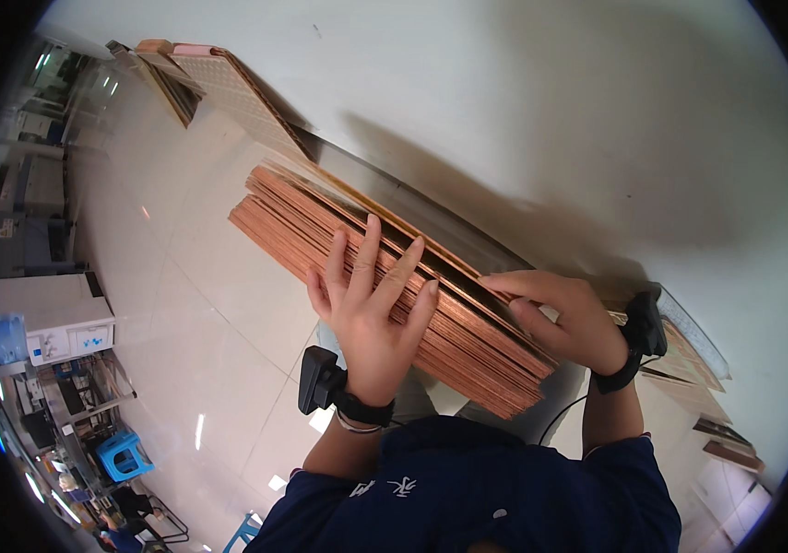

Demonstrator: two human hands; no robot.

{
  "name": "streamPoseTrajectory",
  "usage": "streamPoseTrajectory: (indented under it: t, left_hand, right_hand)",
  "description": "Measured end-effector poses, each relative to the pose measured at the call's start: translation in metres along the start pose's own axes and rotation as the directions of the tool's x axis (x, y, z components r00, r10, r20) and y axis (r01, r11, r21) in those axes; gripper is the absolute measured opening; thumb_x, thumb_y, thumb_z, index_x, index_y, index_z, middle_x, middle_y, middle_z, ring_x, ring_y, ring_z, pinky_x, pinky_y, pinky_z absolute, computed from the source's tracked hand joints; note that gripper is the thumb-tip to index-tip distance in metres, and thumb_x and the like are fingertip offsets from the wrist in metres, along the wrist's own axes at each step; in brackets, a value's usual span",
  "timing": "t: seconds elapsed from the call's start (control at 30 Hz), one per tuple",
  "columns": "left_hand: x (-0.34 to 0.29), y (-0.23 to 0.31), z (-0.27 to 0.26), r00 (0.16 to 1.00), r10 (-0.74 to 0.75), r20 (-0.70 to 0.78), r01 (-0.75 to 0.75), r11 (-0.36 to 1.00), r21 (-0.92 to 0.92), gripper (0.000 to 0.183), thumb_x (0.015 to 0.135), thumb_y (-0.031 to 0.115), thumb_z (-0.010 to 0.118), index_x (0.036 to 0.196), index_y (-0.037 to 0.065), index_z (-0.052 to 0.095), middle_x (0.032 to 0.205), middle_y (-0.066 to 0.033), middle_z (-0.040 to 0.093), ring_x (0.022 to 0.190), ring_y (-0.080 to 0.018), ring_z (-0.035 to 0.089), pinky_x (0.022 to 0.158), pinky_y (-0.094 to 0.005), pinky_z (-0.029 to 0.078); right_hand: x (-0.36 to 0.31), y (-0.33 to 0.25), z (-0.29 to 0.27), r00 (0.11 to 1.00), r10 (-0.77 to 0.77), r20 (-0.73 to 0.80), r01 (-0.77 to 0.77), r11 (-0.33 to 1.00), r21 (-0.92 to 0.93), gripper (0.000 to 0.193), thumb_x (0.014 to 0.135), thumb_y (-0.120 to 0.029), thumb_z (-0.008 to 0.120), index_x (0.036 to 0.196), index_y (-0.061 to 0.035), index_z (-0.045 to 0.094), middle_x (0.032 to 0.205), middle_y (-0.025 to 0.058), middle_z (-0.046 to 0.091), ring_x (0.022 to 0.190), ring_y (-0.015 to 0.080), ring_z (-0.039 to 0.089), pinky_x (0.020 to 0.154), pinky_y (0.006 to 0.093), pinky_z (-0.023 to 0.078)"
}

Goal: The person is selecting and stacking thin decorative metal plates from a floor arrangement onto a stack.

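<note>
A thick row of thin copper-coloured sheets (468, 343) stands on edge, with their upper edges facing me and narrow gaps between some of them. My left hand (368, 309) lies across these edges, fingers spread and stretched out. On the wall side, my right hand (560, 311) has thumb and fingers closed at the upper edge of a rear sheet. How deep its fingertips reach between the sheets is hidden. Behind the row, a yellowish-brown board (385, 214) runs alongside it. Both wrists wear black straps with small devices.
A pale wall (597, 120) rises just behind the sheets. Further boards (237, 97) lean there at the far left, and more panels (684, 355) stand at the right. Shiny tiles (191, 221) cover the floor. A blue stool (124, 455) and a white cabinet (66, 318) are off to the left.
</note>
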State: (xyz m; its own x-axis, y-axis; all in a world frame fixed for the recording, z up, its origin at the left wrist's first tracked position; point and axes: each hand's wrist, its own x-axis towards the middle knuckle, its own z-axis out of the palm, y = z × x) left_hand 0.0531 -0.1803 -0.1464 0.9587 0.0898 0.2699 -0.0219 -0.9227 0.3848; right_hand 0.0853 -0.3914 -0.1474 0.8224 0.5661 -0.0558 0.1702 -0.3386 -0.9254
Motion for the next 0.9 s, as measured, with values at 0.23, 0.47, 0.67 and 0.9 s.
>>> streamPoseTrajectory:
  t: [0.23,0.47,0.67,0.9]
  left_hand:
    - [0.0017,0.0005,0.0015,1.000,0.016,-0.012,-0.016,1.000,-0.008,0.033,0.071,0.030,0.067,0.104,0.023,0.065,0.130,-0.0059,0.046,0.123,-0.0297,0.033,0.101,-0.0482,0.011]
    - [0.0020,0.0019,0.0013,1.000,0.021,0.011,-0.021,0.999,0.028,0.037,0.071,0.030,0.067,0.107,0.023,0.064,0.132,-0.0065,0.043,0.123,-0.0295,0.033,0.101,-0.0480,0.012]
    - [0.0029,0.0008,0.0022,0.999,-0.041,-0.016,0.039,0.996,-0.085,0.033,0.071,0.030,0.067,0.101,0.016,0.063,0.126,-0.0078,0.045,0.123,-0.0302,0.033,0.101,-0.0494,0.012]
    - [0.0022,0.0002,0.0020,1.000,0.001,0.016,-0.001,1.000,-0.015,0.038,0.072,0.030,0.066,0.108,0.017,0.062,0.130,-0.0072,0.043,0.124,-0.0297,0.031,0.101,-0.0493,0.012]
  right_hand:
    - [0.0012,-0.0014,-0.0030,0.986,-0.157,-0.058,0.138,0.960,-0.245,0.030,0.081,-0.020,0.055,0.111,-0.0154,0.057,0.110,0.0102,0.058,0.096,0.0270,0.057,0.078,0.0336,0.047]
    - [0.0032,-0.0042,-0.0015,0.994,-0.104,-0.016,0.097,0.965,-0.245,0.032,0.080,-0.023,0.058,0.111,-0.0160,0.057,0.112,0.0093,0.057,0.097,0.0273,0.056,0.079,0.0346,0.047]
    - [0.0019,0.0029,-0.0048,0.998,-0.068,-0.004,0.064,0.968,-0.242,0.031,0.080,-0.025,0.058,0.110,-0.0156,0.058,0.114,0.0113,0.055,0.099,0.0285,0.055,0.080,0.0355,0.046]
    - [0.0050,-0.0010,-0.0048,0.990,-0.134,0.052,0.144,0.940,-0.309,0.043,0.074,-0.035,0.065,0.111,-0.0158,0.057,0.118,0.0135,0.052,0.104,0.0294,0.052,0.083,0.0355,0.045]
